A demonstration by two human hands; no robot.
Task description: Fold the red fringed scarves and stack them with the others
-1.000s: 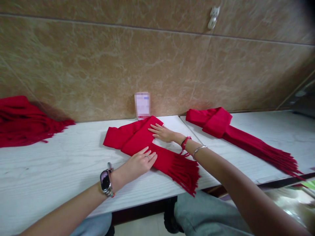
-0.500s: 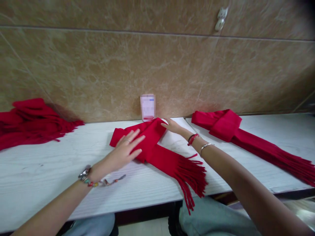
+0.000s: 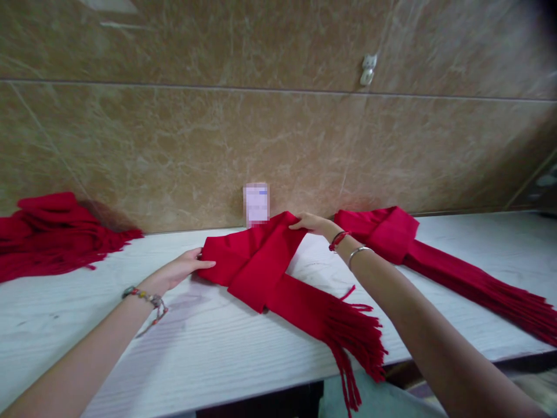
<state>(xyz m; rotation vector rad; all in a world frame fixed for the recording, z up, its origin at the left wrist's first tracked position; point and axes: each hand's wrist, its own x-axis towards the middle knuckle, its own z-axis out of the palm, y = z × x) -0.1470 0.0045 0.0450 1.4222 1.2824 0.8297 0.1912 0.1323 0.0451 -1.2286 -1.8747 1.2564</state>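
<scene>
Below the fingers [image 3: 206, 265], the fringe [image 3: 357, 337] of the red scarf [image 3: 257, 264] is hung over the near edge of the table [image 3: 191, 360]. The folded part is pinched at opposite sides by left hand [image 3: 180, 269] and right hand [image 3: 314, 223] fingers, apparently to keep its folds together. More room is left before the heaped cloth [image 3: 65, 238] leftward than before the second scarf [image 3: 391, 235] rightward.

This is somewhere indoors, though whether a home or a shop is unclear: brown marbled wall tiles [image 3: 195, 151] rise behind a long, pale wood-grained surface [image 3: 183, 360], with a small cat-shaped ornament [image 3: 368, 69] on them.
</scene>
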